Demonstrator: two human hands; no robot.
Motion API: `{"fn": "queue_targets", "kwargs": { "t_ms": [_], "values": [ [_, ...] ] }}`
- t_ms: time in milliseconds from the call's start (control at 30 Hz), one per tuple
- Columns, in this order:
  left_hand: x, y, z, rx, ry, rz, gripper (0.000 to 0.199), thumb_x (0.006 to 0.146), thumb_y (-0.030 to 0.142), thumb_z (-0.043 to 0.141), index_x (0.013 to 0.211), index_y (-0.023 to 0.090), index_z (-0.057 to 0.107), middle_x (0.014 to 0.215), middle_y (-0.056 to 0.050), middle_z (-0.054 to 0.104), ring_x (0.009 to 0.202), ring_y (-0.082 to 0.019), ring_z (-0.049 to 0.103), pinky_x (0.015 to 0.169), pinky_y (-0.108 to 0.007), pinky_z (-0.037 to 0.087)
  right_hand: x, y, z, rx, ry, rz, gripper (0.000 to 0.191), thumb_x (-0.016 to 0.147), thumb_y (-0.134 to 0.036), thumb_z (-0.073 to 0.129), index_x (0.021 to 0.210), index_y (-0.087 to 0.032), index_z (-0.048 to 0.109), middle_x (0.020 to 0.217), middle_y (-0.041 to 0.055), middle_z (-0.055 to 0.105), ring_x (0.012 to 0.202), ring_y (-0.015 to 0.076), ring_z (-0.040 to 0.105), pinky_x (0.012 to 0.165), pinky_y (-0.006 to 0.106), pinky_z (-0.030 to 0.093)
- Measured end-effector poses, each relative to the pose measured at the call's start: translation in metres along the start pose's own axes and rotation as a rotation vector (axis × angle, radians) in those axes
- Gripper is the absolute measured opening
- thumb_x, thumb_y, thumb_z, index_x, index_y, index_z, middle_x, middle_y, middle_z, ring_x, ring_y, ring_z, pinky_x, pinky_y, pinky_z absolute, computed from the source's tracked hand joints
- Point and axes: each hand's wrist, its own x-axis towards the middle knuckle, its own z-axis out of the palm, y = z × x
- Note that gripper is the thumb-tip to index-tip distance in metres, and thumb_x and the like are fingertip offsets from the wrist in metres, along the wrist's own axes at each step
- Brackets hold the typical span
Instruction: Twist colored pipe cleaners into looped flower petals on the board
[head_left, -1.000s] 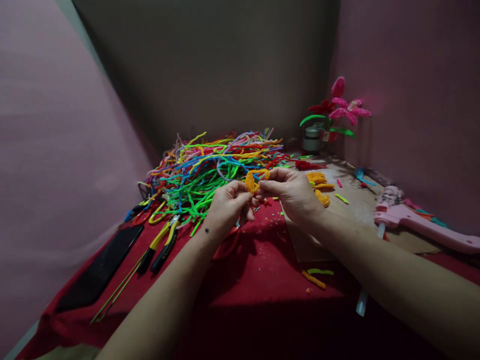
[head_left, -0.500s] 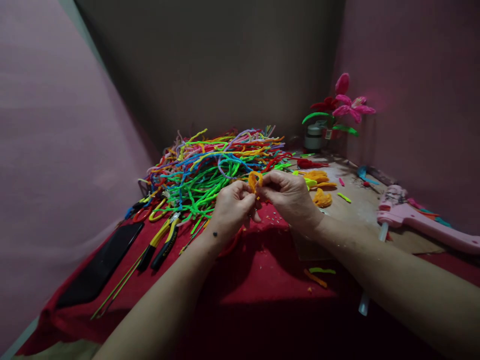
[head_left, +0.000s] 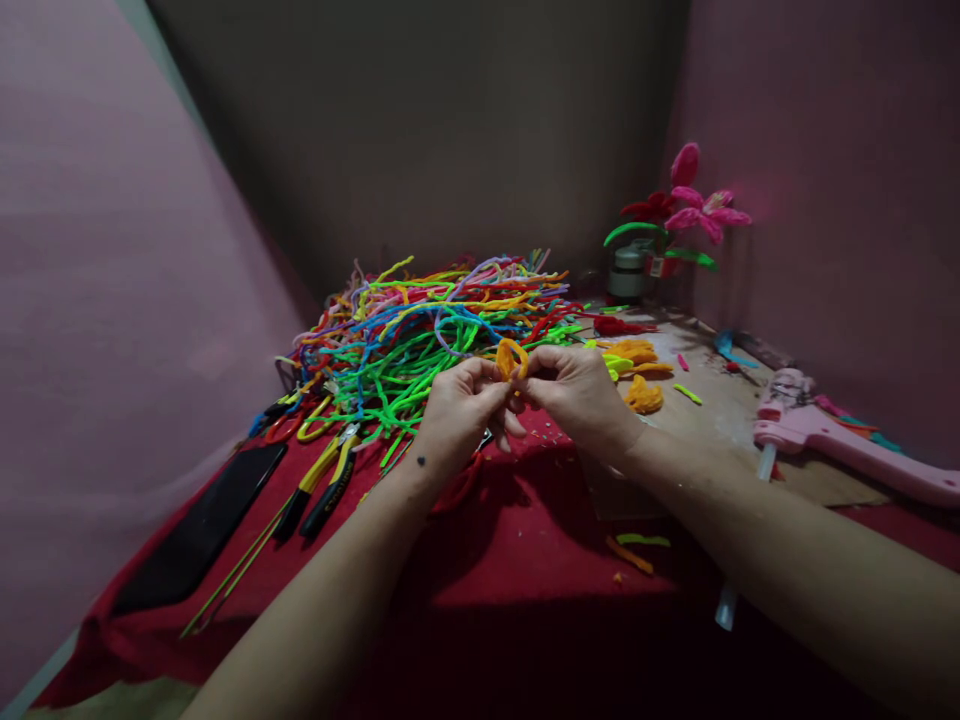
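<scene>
An orange pipe cleaner (head_left: 511, 358), bent into a small loop, stands up between my two hands. My left hand (head_left: 466, 408) pinches its lower left side between thumb and fingers. On the other side, my right hand (head_left: 576, 392) pinches the base of the loop with thumb and forefinger. The fingertips of both hands nearly meet and hide the loop's lower end. Behind them lies a big tangled pile of coloured pipe cleaners (head_left: 420, 335). Orange fuzzy pieces (head_left: 643, 396) rest just right of my right hand.
Yellow-and-black pliers (head_left: 330, 490) and a black phone (head_left: 202, 530) lie left on the red cloth (head_left: 525, 570). A pink glue gun (head_left: 847, 440) rests at right on a board. Pink fuzzy flowers (head_left: 705, 212) stand behind. Red-handled scissors (head_left: 459, 488) are partly hidden under my left hand.
My left hand has shifted slightly left and turned a little, its lower fingers more spread. The orange loop has turned and looks more tilted. Both hands still grip it.
</scene>
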Motion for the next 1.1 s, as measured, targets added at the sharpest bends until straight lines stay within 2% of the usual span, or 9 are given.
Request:
{"fn": "queue_targets", "kwargs": {
  "t_ms": [100,233,300,433,533,633,800,967,1100],
  "values": [
    [0.001,-0.001,-0.001,0.052,0.043,-0.003,0.011,0.070,0.018,0.055,0.077,0.013,0.048,0.052,0.001,0.060,0.034,-0.012,0.054,0.029,-0.020,0.042,0.002,-0.002,-0.001,0.159,-0.060,0.094,0.009,0.069,-0.022,0.058,0.066,-0.014,0.060,0.058,0.0010,0.060,0.052,0.0111,0.053,0.050,0.023,0.041],
    [0.002,-0.002,-0.001,0.062,0.057,0.013,0.011,0.071,0.017,0.053,0.080,0.013,0.049,0.055,0.000,0.061,0.034,-0.012,0.055,0.029,-0.020,0.042,0.003,-0.006,-0.003,0.304,0.008,0.218,0.017,0.071,-0.029,0.059,0.065,-0.013,0.059,0.055,0.0012,0.059,0.046,0.0093,0.052,0.046,0.023,0.042],
    [0.002,-0.002,-0.001,0.032,0.046,0.015,0.015,0.071,0.018,0.055,0.083,0.012,0.051,0.057,-0.001,0.062,0.037,-0.013,0.057,0.030,-0.021,0.044,0.004,-0.006,-0.004,0.340,0.001,0.253,0.018,0.068,-0.030,0.062,0.061,-0.014,0.059,0.053,0.0009,0.059,0.044,0.0085,0.051,0.044,0.022,0.041],
    [0.002,-0.003,-0.001,-0.037,0.039,0.016,0.023,0.068,0.021,0.060,0.087,0.009,0.055,0.063,-0.004,0.065,0.043,-0.014,0.060,0.033,-0.021,0.046,0.004,-0.001,-0.004,0.373,-0.045,0.278,0.021,0.065,-0.031,0.065,0.057,-0.014,0.058,0.048,-0.0008,0.056,0.040,0.0070,0.046,0.040,0.021,0.036],
    [0.002,-0.005,0.001,-0.032,0.028,-0.004,0.023,0.068,0.020,0.058,0.088,0.009,0.056,0.065,-0.004,0.066,0.040,-0.013,0.059,0.032,-0.021,0.045,0.004,0.004,-0.003,0.266,-0.069,0.303,0.020,0.063,-0.030,0.066,0.055,-0.013,0.058,0.045,-0.0028,0.051,0.038,0.0058,0.040,0.037,0.020,0.030],
    [0.002,-0.007,0.003,0.001,0.014,-0.010,0.023,0.071,0.018,0.054,0.093,0.010,0.056,0.063,-0.003,0.065,0.040,-0.014,0.060,0.033,-0.021,0.046,0.005,0.005,-0.003,0.209,-0.078,0.311,0.020,0.061,-0.028,0.068,0.056,-0.013,0.057,0.049,-0.0023,0.052,0.041,0.0059,0.042,0.039,0.020,0.031],
    [0.001,-0.005,0.005,0.102,0.059,0.005,0.017,0.075,0.017,0.049,0.089,0.010,0.057,0.053,0.000,0.061,0.037,-0.011,0.057,0.037,-0.018,0.045,0.008,0.002,-0.004,0.417,0.044,0.252,0.026,0.064,-0.037,0.067,0.074,-0.014,0.060,0.057,-0.0020,0.058,0.047,0.0077,0.048,0.045,0.021,0.037],
    [0.003,-0.007,0.004,0.147,-0.031,-0.031,0.018,0.075,0.016,0.050,0.090,0.012,0.057,0.063,-0.001,0.064,0.041,-0.011,0.059,0.037,-0.019,0.046,0.011,0.006,-0.007,0.460,0.033,0.296,0.022,0.063,-0.034,0.067,0.063,-0.012,0.061,0.052,0.0003,0.058,0.043,0.0085,0.049,0.042,0.021,0.036],
    [0.005,-0.008,0.002,0.160,-0.035,-0.026,0.016,0.075,0.015,0.049,0.088,0.012,0.057,0.061,-0.001,0.063,0.041,-0.011,0.059,0.037,-0.020,0.047,0.012,0.010,-0.007,0.535,0.050,0.292,0.021,0.062,-0.033,0.069,0.067,-0.013,0.062,0.055,0.0005,0.060,0.045,0.0097,0.051,0.045,0.022,0.039]
  ]
}}
